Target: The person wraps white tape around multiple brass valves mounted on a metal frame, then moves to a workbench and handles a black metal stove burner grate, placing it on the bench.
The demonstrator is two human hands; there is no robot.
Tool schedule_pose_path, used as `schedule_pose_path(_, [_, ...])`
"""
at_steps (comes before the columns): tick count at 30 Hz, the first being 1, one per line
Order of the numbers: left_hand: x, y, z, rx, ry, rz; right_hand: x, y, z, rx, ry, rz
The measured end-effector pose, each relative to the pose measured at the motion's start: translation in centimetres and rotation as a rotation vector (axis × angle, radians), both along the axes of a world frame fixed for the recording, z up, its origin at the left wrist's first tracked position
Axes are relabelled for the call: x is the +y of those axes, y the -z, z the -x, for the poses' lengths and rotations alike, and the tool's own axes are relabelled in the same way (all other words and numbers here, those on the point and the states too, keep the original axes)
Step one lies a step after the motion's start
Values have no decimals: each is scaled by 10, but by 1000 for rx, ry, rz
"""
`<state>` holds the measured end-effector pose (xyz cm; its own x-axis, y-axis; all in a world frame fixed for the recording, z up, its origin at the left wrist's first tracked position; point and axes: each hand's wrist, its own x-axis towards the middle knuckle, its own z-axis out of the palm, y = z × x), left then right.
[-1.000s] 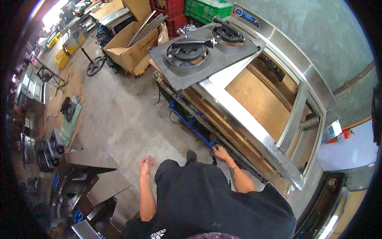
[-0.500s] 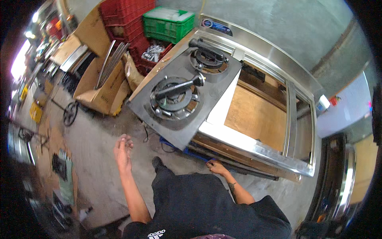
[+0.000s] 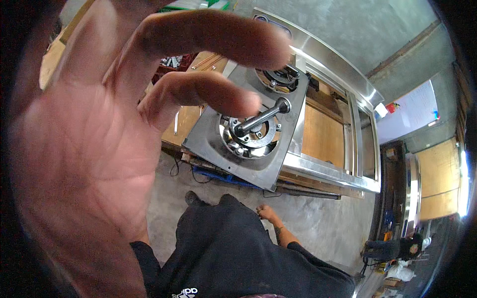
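Note:
My left hand [image 3: 99, 134] is raised very near the camera, palm in view, fingers apart and bent toward the right. Nothing shows in it. It hides the left side of the scene. My right hand [image 3: 267, 212] hangs low beside my body with curled fingers; whatever they may hold is too small to make out. Ahead lies a grey metal stove top [image 3: 266, 176] with a round front burner [image 3: 248, 148] and a rear burner [image 3: 278, 85]. A dark burner tube with a flared end [image 3: 266, 118] rests across the front burner. Neither hand appears to touch the stove top.
A stainless steel frame [image 3: 330, 174] with a raised back panel extends right of the stove top. Tools lie on the wooden surface [image 3: 191, 124] at left. Red crate [image 3: 174, 68] and green crate [image 3: 194, 6] stand behind. A white board [image 3: 410, 111] leans at right.
My left hand has risen from low at the left to close before the camera. The view has turned slightly right. My right hand stays low, fingers curled.

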<state>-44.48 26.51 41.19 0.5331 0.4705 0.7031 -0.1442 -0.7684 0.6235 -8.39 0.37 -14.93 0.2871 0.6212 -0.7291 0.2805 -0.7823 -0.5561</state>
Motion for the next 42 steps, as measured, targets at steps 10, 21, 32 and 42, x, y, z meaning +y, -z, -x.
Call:
schedule_pose_path(10, [38, 0, -5, -40, 136, 57, -43, 68, 27, -232, -143, -22])
schedule_pose_path(21, [94, -17, 30, -373, 274, 387, 20, 35, 37, -171, 39, -2])
schedule_pose_path(32, [104, 104, 18, -39, -319, 618, 21, 8, 21, -92, 57, -74])
schedule_pose_path(42, [92, 223, 24, 32, -441, 1094, 56, -104, -12, -17, 263, -209])
